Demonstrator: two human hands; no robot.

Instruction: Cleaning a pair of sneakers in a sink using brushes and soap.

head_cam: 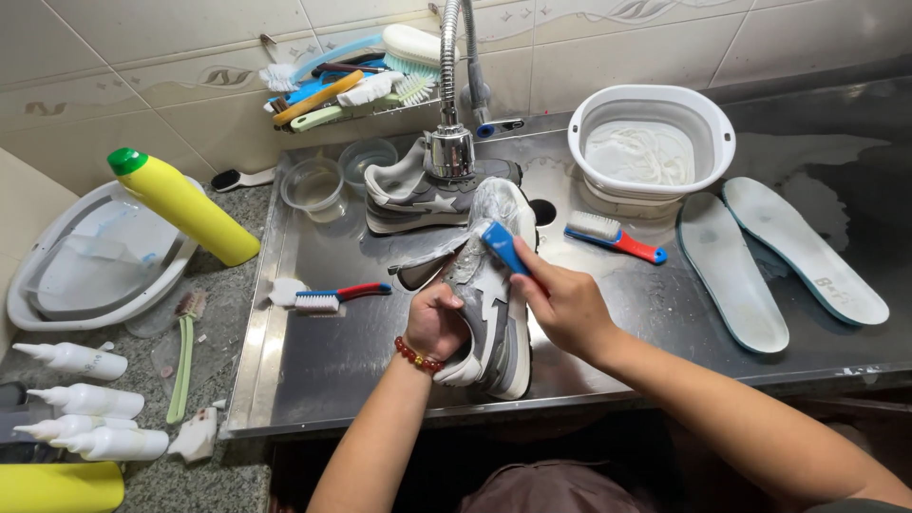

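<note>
We curled our left hand [435, 321] around the heel of the grey sneaker [494, 285], tilting it over the steel sink [313, 380] so its soapy side faced up toward us. Our right hand [562, 306] closed on the blue brush [503, 245], whose head lay just past the fingertips, seemingly against the foamy upper, though suds blurred the bristles.

Bright, even overhead light; glare on wet steel; edges slightly bowed.
</note>
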